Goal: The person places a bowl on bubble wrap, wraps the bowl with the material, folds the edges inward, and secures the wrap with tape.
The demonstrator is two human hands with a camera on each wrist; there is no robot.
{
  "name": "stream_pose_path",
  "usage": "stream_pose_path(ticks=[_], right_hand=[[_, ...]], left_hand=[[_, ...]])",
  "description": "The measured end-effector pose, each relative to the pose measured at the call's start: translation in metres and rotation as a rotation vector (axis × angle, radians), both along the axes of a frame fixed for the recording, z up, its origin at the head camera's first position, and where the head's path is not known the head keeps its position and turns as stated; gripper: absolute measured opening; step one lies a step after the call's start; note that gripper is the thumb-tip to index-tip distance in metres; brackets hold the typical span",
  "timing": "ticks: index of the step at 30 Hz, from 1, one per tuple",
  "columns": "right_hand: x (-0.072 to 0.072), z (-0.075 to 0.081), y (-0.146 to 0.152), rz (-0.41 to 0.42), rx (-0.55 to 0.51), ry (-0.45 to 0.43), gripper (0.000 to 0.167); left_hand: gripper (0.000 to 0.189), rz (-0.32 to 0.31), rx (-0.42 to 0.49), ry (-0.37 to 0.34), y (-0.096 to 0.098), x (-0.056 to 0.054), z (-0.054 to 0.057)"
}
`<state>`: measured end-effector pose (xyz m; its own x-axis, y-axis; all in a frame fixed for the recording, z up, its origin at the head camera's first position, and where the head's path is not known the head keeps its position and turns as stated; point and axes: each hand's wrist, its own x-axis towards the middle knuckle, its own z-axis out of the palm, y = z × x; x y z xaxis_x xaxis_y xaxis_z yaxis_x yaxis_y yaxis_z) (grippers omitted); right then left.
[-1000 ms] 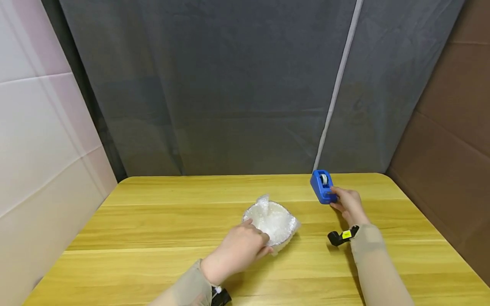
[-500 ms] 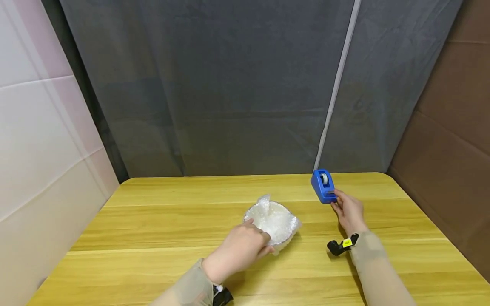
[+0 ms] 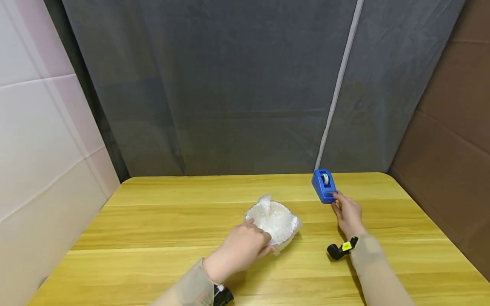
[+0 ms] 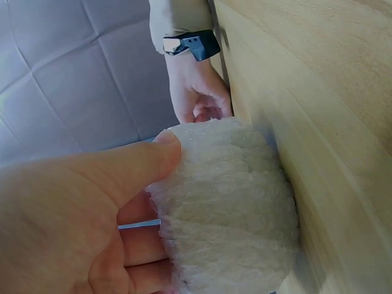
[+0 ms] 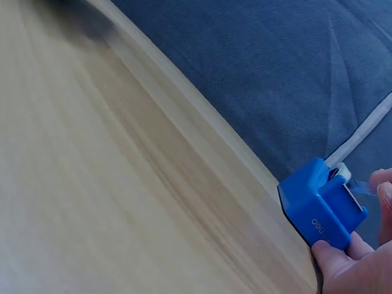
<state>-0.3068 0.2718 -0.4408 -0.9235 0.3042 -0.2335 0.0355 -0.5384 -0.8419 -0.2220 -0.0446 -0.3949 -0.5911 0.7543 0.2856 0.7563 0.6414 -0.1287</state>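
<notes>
A bowl-shaped thing wrapped in bubble wrap (image 3: 281,223) stands on the table, a loose flap of wrap sticking up at its far side. My left hand (image 3: 238,253) grips its near edge, thumb on the outside and fingers reaching over the rim. In the left wrist view the wrapped bowl (image 4: 226,208) shows its bumpy side. Farther right, the blue tape dispenser (image 3: 320,188) carries a small white roll. My right hand (image 3: 349,216) is at its front end. The right wrist view shows fingers pinching the clear tape (image 5: 362,187) just past the cutter, while another digit presses the dispenser's lower front.
The wooden table (image 3: 160,229) runs back to a grey curtain (image 3: 237,93). A white panel (image 3: 46,127) closes the left side and a brown one (image 3: 448,140) the right. Black wrist cameras sit on both wrists.
My right hand's fingers shift slightly at the dispenser's front, first away from it, then a little back and lower. My left hand and the wrapped bowl stay in place.
</notes>
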Motion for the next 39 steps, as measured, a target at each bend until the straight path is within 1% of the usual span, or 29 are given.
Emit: stream_pose_path(ticks=[2,4,8,10,11,14,17,21,24,29,31,34,39], right_hand=[[0.0,0.0,0.0,-0.007,0.0,-0.003,0.024],[0.0,0.001,-0.001,-0.028,0.028,-0.006,0.025],[-0.001,0.004,-0.005,-0.102,0.186,-0.037,0.029],[0.0,0.007,-0.006,-0.116,0.246,-0.063,0.028],[0.001,0.009,-0.006,-0.109,0.255,-0.075,0.026],[0.004,0.013,-0.004,-0.038,0.216,-0.094,0.017],[0.008,0.014,-0.003,0.029,0.137,-0.096,0.017],[0.012,0.012,-0.004,0.02,0.041,-0.096,0.02],[0.014,0.009,-0.006,0.014,0.011,-0.084,0.025],[0.017,0.006,-0.007,0.03,-0.025,-0.041,0.029],[0.018,0.005,-0.006,0.042,-0.025,-0.031,0.029],[0.019,0.002,-0.004,0.064,0.02,-0.037,0.03],[0.02,-0.001,0.0,0.095,0.168,-0.055,0.032]], left_hand=[[0.032,-0.002,-0.001,-0.001,0.0,0.0,0.001],[0.032,-0.003,-0.002,-0.001,0.0,0.0,0.001],[0.031,0.0,-0.005,0.003,-0.001,0.0,0.002],[0.031,0.003,-0.004,0.002,-0.001,0.0,0.002],[0.031,0.003,-0.005,0.001,-0.001,0.0,0.002],[0.031,0.002,-0.006,-0.003,0.0,0.0,0.002],[0.032,0.001,-0.006,-0.007,0.0,0.0,0.002],[0.032,0.001,-0.005,-0.001,0.0,0.0,0.001],[0.032,0.0,-0.005,0.0,0.0,-0.001,0.001],[0.031,-0.005,-0.007,0.009,0.0,-0.001,0.001],[0.031,-0.004,-0.01,0.01,0.0,-0.001,0.001],[0.032,-0.003,-0.01,0.01,0.0,0.0,0.001],[0.032,-0.005,-0.012,0.018,-0.001,0.0,0.002]])
